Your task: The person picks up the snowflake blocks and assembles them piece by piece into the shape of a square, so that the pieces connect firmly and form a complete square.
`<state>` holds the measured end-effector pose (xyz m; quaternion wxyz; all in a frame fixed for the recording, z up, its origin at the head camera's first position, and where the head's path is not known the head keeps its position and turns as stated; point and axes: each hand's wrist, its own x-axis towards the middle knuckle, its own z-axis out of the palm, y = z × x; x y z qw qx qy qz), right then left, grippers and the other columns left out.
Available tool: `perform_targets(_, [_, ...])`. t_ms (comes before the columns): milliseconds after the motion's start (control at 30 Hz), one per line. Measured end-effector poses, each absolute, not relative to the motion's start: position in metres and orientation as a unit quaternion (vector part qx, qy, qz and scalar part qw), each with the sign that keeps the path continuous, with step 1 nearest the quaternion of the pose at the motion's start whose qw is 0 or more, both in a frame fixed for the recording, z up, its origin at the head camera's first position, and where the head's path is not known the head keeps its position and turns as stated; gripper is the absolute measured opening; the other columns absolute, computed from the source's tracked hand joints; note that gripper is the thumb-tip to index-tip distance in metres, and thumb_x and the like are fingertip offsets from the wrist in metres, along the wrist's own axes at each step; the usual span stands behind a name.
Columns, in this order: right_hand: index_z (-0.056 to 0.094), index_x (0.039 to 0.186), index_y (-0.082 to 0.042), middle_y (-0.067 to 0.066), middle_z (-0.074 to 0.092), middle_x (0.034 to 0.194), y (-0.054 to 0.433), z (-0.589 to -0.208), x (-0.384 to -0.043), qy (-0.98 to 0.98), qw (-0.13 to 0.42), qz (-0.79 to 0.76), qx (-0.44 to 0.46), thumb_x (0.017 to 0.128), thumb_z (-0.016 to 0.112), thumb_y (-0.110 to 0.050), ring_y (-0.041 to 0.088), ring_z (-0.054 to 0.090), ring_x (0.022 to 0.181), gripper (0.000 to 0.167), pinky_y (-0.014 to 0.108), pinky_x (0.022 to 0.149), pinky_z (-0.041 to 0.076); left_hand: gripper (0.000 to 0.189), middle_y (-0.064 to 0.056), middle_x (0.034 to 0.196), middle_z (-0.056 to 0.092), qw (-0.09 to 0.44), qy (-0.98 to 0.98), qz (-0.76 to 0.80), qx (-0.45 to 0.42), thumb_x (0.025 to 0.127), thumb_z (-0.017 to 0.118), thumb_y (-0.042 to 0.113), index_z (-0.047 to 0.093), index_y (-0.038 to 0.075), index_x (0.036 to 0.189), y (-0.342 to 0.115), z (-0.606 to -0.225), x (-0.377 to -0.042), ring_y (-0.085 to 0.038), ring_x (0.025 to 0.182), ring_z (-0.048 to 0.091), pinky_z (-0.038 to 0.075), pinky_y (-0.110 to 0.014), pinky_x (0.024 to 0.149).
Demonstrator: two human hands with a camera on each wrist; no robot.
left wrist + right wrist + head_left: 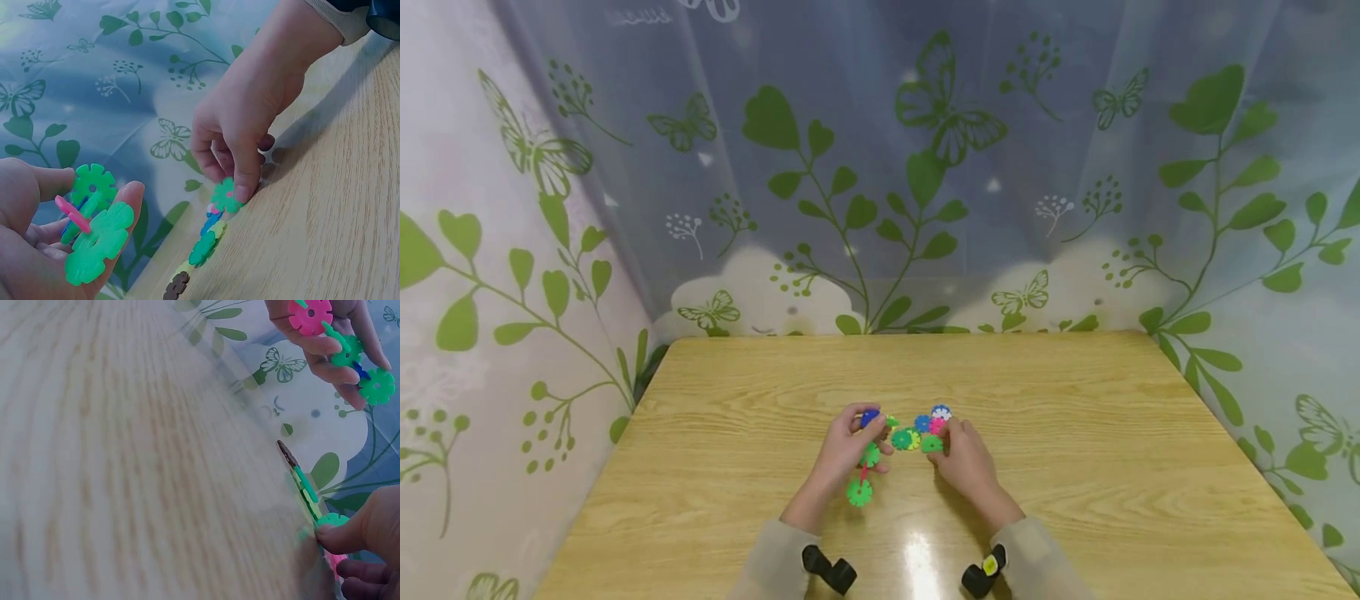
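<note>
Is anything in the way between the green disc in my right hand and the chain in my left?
Nothing visible blocks a raised path. Your right hand pinches the green disc; your left hand holds the chain above the table. Other discs lie low between them.

At two o'clock the left hand (326, 346) holds a chain of notched discs (351, 357): a pink disc (319, 324) towards twelve, green ones further down, a bit of blue between the last two. At four o'clock the right hand (378, 528) pinches a mint disc (332, 519) with its thumb, just above a second pink piece (337, 560). From there a line runs towards three: yellow piece (305, 499), green piece (305, 483), brown piece (286, 453). The worktop (125, 456) spans six through twelve; a leaf-and-butterfly curtain (340, 428) stands beyond.
</note>
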<state>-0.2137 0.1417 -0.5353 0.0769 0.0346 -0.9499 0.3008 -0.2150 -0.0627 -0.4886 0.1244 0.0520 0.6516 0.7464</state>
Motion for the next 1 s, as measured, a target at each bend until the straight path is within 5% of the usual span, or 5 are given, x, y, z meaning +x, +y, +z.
perform_targets(233, [0.052, 0.091, -0.008, 0.0, 0.053, 0.073, 0.144, -0.533, -0.212, -0.926, 0.08, 0.368, 0.034, 0.083, 0.069, -0.007, 0.016, 0.049, 0.065, 0.019, 0.028, 0.053, 0.043, 0.044, -0.014, 0.097, 0.06, 0.133, 0.65, 0.746, 0.06, 0.097, 0.052, 0.016, 0.037, 0.0, 0.135, -0.064, -0.475, -0.21, -0.049, 0.09, 0.058, 0.053, -0.059, 0.067])
perform_targets(400, [0.063, 0.104, -0.004, 0.002, 0.06, 0.075, 0.14, -0.527, -0.21, -0.897, 0.108, 0.426, 0.051, 0.084, 0.067, -0.003, 0.013, 0.051, 0.063, 0.02, 0.025, 0.05, 0.045, 0.043, -0.023, 0.104, 0.057, 0.133, 0.649, 0.747, 0.056, 0.097, 0.052, 0.018, 0.039, -0.001, 0.133, -0.062, -0.481, -0.213, -0.039, 0.082, 0.063, 0.056, -0.055, 0.065])
perform_targets(600, [0.065, 0.101, -0.002, 0.004, 0.061, 0.073, 0.132, -0.516, -0.209, -0.832, 0.136, 0.534, 0.062, 0.082, 0.069, 0.0, 0.013, 0.053, 0.063, 0.02, 0.021, 0.052, 0.046, 0.046, -0.031, 0.11, 0.053, 0.121, 0.645, 0.753, 0.054, 0.096, 0.054, 0.025, 0.039, -0.004, 0.129, -0.057, -0.489, -0.216, -0.026, 0.073, 0.064, 0.059, -0.046, 0.057])
perform_targets(1000, [0.054, 0.105, 0.008, 0.03, 0.06, 0.074, 0.115, -0.485, -0.198, -0.734, 0.068, 0.674, 0.045, 0.087, 0.062, 0.004, 0.018, 0.048, 0.05, 0.02, 0.02, 0.044, 0.042, 0.047, -0.03, 0.113, 0.051, 0.121, 0.65, 0.749, 0.05, 0.098, 0.049, 0.028, 0.034, -0.003, 0.13, -0.051, -0.487, -0.214, -0.05, 0.089, 0.057, 0.059, -0.043, 0.056])
